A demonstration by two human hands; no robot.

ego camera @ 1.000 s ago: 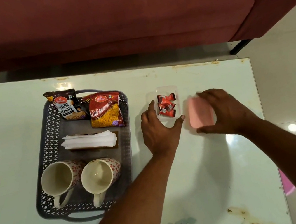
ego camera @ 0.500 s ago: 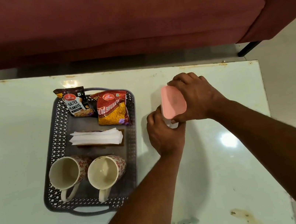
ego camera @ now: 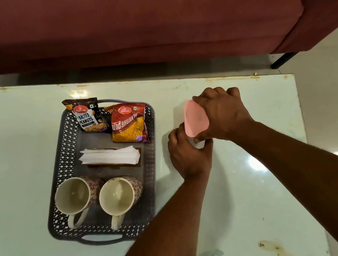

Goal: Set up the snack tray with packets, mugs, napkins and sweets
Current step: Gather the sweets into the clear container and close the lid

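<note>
Holding two snack packets (ego camera: 116,120) at its twelve o'clock end, a stack of white paper napkins (ego camera: 110,156) in the middle and two empty patterned mugs (ego camera: 99,197) at six o'clock, the grey perforated plastic tray (ego camera: 62,164) sits on the glossy pale table (ego camera: 262,190). At the tray's three o'clock, the right hand (ego camera: 223,114) clasps a smooth pink rounded lid (ego camera: 195,117), tilted, over a container that is almost hidden. The left hand (ego camera: 189,153) curls around that container's near end.
</note>
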